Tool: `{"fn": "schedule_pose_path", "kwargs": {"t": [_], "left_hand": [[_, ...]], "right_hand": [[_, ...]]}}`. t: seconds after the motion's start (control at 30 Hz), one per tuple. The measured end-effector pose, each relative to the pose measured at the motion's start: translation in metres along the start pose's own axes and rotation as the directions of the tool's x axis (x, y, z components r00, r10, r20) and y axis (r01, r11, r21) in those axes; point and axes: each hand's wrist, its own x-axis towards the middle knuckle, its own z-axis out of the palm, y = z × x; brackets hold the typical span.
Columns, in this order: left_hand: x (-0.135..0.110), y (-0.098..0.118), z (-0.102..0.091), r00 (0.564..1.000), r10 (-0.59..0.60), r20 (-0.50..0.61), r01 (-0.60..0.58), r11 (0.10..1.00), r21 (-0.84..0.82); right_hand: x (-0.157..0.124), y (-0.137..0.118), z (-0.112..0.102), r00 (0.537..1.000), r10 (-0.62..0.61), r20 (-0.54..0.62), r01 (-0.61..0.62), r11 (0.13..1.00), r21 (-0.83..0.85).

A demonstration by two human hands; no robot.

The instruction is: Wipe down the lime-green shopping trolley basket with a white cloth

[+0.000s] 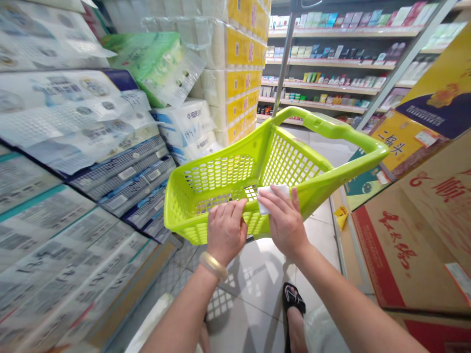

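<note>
A lime-green plastic shopping cart (pixel 211 162) with perforated walls stands at an angle before me, its looped handle at the upper right. My left hand (pixel 226 228), with a gold bangle on the wrist, has its fingers curled over the near rim. On the same rim, just to the right, my right hand (pixel 287 215) presses a folded white cloth or tissue (pixel 264 198) against the plastic. The fingers of that hand lie over the white piece, and the thumb side is partly hidden. Through the cart's lattice bottom parts of the floor show.
Stacked tissue packs (pixel 55 103) rise close on the left, with yellow-and-white paper bundles (pixel 239 73) behind the cart. Cardboard cartons (pixel 415 235) line the right side. Shelves (pixel 342 88) of small boxes and bottles stand at the back. Tiled floor (pixel 250 294) runs below.
</note>
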Motion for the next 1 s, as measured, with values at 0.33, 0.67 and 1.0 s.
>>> {"fn": "schedule_pose_path", "kwargs": {"t": [0.33, 0.67, 1.0], "left_hand": [[0.0, -0.002, -0.001, 1.0, 0.006, 0.013, -0.006, 1.0, -0.001], [0.006, -0.011, -0.003, 1.0, 0.002, -0.002, -0.002, 1.0, 0.032], [0.013, -0.017, -0.006, 0.982, -0.132, -0.135, 0.153, 0.976, 0.157]], "right_hand": [[0.008, 0.041, -0.022, 0.948, 0.168, -0.269, -0.193, 0.979, -0.067], [0.011, 0.034, -0.022, 0.977, 0.101, -0.186, -0.121, 0.988, -0.1], [0.008, -0.001, -0.005, 0.997, 0.024, -0.07, -0.026, 0.999, -0.031]]}}
